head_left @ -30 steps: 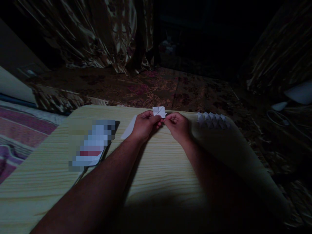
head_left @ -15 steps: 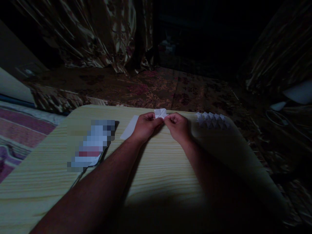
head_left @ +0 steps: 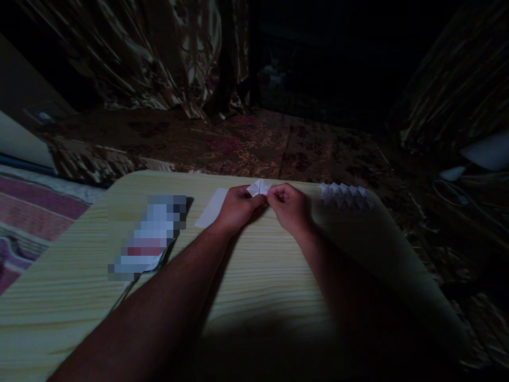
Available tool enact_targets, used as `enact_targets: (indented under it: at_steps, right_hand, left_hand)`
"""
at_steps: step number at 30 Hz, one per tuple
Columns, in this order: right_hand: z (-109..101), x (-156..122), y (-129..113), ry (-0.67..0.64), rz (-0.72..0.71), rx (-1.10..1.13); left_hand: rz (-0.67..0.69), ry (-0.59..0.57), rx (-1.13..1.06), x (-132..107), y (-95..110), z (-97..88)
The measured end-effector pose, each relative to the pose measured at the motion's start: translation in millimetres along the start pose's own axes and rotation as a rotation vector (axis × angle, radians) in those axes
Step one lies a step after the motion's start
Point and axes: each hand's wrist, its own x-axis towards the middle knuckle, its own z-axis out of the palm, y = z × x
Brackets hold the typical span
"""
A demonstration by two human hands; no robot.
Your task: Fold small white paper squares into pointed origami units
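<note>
Near the far edge of the table, a small folded white paper (head_left: 258, 187) with crease lines is held between both hands. My left hand (head_left: 238, 208) is closed on its left side, thumb lying along the near edge. My right hand (head_left: 289, 204) pinches its right corner with thumb and forefinger, the other fingers curled. The fingertips of the two hands nearly meet, and the paper's underside is hidden. Just left of my left hand, a flat white paper sheet (head_left: 211, 207) lies on the table, partly covered by that hand.
Several folded white paper pieces (head_left: 345, 196) sit in two rows at the table's far right. A blurred-out, phone-like object (head_left: 153, 233) with a cable lies left on the wooden table (head_left: 254, 270). Beyond the table are a patterned cloth surface (head_left: 238, 143) and curtains (head_left: 191, 58).
The folded paper has turned in my fingers and shifted slightly left, and its upper outline now looks pointed instead of square. Both hands stay in nearly the same place.
</note>
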Motion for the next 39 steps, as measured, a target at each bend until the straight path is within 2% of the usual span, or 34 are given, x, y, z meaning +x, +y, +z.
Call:
enact_targets:
  at_steps: [9, 16, 22, 28, 39]
  right_hand:
    - [1.7, -0.5, 1.0, 0.008, 0.005, -0.007]
    - [0.3, -1.5, -1.1, 0.032, -0.023, -0.060]
    - [0.1, -1.4, -0.1, 0.033, -0.025, -0.048]
    - [-0.1, -2.5, -1.5, -0.001, -0.021, -0.027]
    - [-3.2, -6.9, -4.2, -0.075, -0.234, -0.175]
  left_hand:
    - [-0.021, 0.016, -0.036, -1.3, 4.5, 1.5]
    - [-0.005, 0.097, 0.017, -0.4, 3.0, 0.1]
    - [-0.012, 0.053, 0.018, -2.1, 3.6, 0.3]
    - [-0.006, 0.062, 0.021, -2.5, 4.0, 1.2]
    - [0.015, 0.037, -0.093, 2.8, -2.7, -2.5]
